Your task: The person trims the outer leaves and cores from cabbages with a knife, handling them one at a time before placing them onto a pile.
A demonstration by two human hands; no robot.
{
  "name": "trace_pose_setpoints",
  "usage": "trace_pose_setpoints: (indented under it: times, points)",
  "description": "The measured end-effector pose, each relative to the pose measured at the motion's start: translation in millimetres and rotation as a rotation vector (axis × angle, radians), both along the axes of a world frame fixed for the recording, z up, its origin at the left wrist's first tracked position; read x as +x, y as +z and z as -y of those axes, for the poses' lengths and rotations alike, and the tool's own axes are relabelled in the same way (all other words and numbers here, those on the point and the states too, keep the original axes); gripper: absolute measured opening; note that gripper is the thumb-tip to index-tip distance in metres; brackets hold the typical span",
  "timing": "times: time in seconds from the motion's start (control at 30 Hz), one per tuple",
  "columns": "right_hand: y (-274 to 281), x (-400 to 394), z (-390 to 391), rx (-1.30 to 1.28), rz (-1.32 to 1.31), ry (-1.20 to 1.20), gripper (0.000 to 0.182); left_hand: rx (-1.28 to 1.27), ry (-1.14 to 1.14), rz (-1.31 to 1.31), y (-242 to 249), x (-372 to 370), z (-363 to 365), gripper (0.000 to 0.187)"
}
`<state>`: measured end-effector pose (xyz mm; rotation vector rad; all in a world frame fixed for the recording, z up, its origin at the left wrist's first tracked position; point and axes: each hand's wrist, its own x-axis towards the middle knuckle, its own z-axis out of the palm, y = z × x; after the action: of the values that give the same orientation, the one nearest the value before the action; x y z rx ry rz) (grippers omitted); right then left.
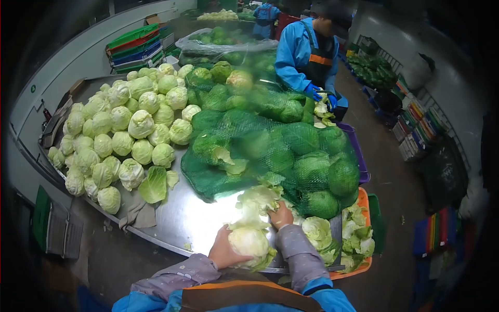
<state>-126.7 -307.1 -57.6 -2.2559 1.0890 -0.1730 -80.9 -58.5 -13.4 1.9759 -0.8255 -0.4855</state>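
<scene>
My left hand [224,250] is wrapped round the side of a pale, partly stripped cabbage [248,241] close over the metal table [179,221]. Just beyond it, my right hand [281,215] grips loose cabbage leaves [255,200] that overlap the top of the head; its fingertips are partly hidden behind them. A leafy cabbage [317,232] lies right of my right wrist. Green mesh sacks [244,125] of unpeeled cabbages spread across the table ahead of my hands.
Trimmed cabbages [122,119] are heaped on the left, near a loose leaf [154,185] and a crumpled cloth [139,213]. An orange crate [358,268] of leaves stands right, before a purple crate [359,151]. Across the table, a co-worker [306,57] in blue gloves handles a cabbage.
</scene>
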Motion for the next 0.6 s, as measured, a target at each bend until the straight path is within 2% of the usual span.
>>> trace_pose_setpoints:
  times: [0.03,0.07,0.1,0.13,0.17,0.23,0.3,0.33,0.37,0.4,0.43,0.5,0.57,0.6]
  points:
    - [2,0,5,0.017,0.074,0.043,0.057,0.002,0.006,-0.002,6,1,-1,0.112]
    - [3,-6,3,0.016,0.072,0.049,0.057,0.091,0.084,-0.165,13,4,-2,0.110]
    - [32,-20,-12,0.084,0.162,0.026,0.066,0.179,0.159,-0.332,19,5,-1,0.108]
    - [56,-33,-25,0.151,0.248,0.000,0.075,0.048,0.222,-0.383,2,3,1,0.105]
    - [66,-43,-36,0.150,0.238,0.000,0.075,0.048,0.222,-0.394,-5,1,4,0.105]
    - [72,-60,-63,0.215,0.380,0.164,0.078,0.160,0.319,-0.399,-1,-6,11,0.105]
    - [74,-59,-78,0.270,0.278,0.161,0.076,0.202,0.285,-0.337,20,-3,9,0.107]
    - [74,-58,-82,0.322,0.173,0.166,0.073,0.237,0.171,-0.166,25,1,5,0.107]
    - [73,-58,-80,0.322,0.174,0.168,0.073,0.267,0.058,0.006,32,7,4,0.106]
    - [69,-59,-76,0.355,0.191,0.148,0.069,0.238,0.010,0.289,50,16,7,0.104]
    - [64,-62,-73,0.390,0.208,0.123,0.065,0.245,0.001,0.289,50,23,13,0.104]
    - [54,-64,-64,0.406,0.270,0.132,0.064,0.031,-0.326,0.447,31,36,31,0.102]
    - [42,-69,-52,0.504,0.249,0.138,0.064,0.106,-0.415,0.380,21,40,37,0.102]
    - [22,-72,-43,0.621,0.346,0.083,0.062,0.190,-0.440,0.284,31,44,43,0.101]
